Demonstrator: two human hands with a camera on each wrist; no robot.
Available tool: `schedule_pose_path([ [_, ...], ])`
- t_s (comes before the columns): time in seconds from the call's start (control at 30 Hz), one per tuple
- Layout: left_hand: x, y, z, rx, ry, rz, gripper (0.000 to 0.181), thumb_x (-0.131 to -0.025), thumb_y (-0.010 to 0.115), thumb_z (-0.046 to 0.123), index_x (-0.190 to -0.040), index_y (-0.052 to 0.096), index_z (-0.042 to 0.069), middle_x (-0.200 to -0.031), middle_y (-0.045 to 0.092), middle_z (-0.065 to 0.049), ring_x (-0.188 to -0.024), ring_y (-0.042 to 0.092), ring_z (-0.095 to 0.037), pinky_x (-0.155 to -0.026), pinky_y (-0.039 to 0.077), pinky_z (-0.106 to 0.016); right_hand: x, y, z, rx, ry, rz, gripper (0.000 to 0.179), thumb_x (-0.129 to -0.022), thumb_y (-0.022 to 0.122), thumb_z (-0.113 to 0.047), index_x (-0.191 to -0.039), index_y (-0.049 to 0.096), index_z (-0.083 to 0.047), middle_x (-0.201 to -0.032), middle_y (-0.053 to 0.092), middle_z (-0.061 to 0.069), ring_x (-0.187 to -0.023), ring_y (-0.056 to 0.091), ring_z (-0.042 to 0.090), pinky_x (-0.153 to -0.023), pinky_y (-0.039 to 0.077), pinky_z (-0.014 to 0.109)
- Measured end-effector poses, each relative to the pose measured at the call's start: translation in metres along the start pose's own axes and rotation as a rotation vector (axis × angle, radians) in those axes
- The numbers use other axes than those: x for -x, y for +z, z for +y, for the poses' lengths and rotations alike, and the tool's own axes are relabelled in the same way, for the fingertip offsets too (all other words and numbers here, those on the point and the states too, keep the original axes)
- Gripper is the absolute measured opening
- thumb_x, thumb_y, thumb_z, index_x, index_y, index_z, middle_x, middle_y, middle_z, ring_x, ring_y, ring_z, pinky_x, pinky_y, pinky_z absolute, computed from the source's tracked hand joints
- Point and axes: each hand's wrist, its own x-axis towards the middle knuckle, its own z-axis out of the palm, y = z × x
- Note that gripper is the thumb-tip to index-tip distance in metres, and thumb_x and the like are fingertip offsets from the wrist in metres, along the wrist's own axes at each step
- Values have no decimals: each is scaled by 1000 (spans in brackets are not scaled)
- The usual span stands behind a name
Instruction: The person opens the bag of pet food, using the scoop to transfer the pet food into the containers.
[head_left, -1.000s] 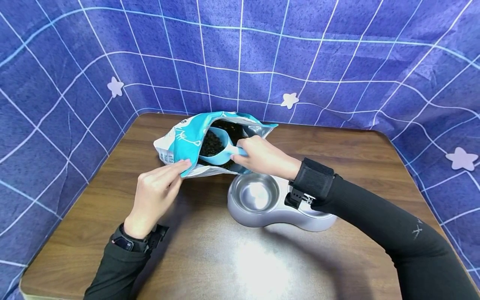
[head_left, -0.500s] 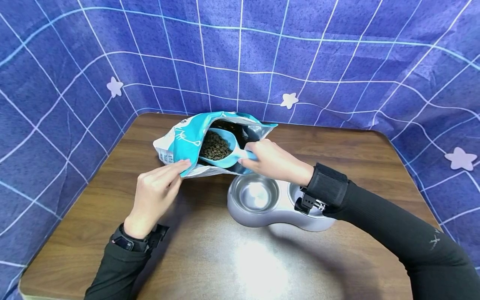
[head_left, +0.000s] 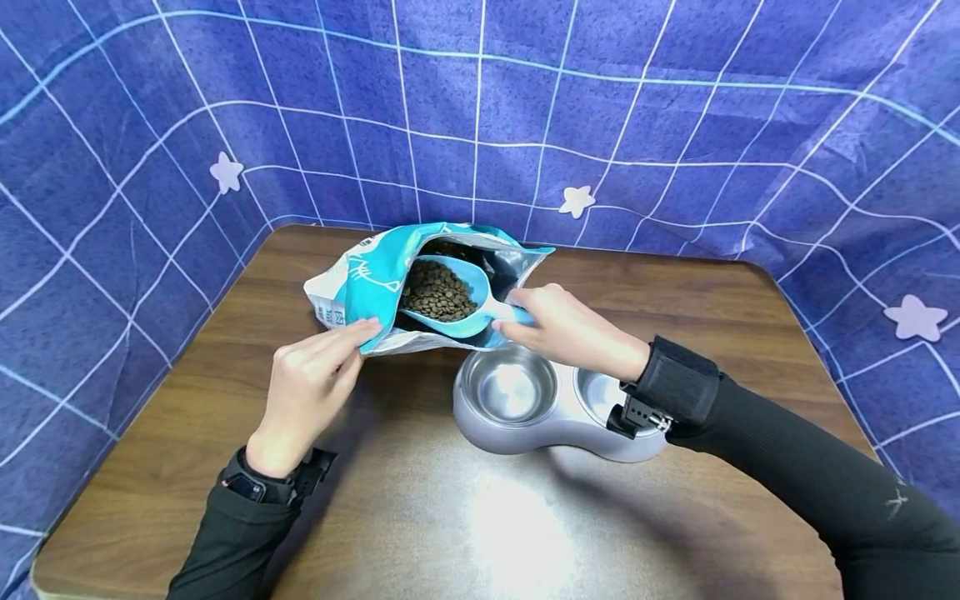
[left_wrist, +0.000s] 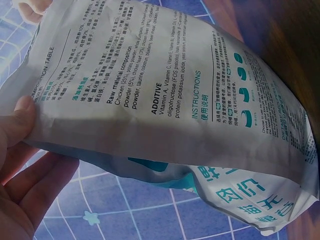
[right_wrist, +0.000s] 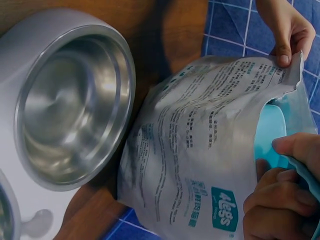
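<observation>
kibble scooped, nearer bowl bare
left hand pinches the bag; right hand grips the scoop; pouring seems left to do.

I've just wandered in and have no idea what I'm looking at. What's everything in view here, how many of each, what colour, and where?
bag: one, turquoise and white, lying on the table's far side, mouth open
scoop: one, light blue, in the bag's mouth
pellets: too many to count, brown, heaped in the scoop
bowl holder: one, pale grey, on the table
metal bowls: two, silver, set in the holder
table: one, brown wood-look, beneath everything
cloth: count unclear, blue with pale grid lines, behind the table
stars: three in the head view, whitish, on the cloth
left hand: one, bare, pinching the bag's edge
right hand: one, bare, gripping the scoop's handle
sleeves: two, black, on the arms
</observation>
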Motion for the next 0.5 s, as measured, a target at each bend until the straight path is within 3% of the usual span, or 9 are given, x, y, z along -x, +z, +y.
schedule_pose_path([
  [0.5,-1,0,1,9,-14,3,30,-80,52,-5,-100,74,0,-95,72,-13,-80,70,-29,-63,52,-46,13,-14,12,-49,16,29,24,-93,60,-21,-73,49,-12,-63,32,-7,-56,31,8,-54,30,26],
])
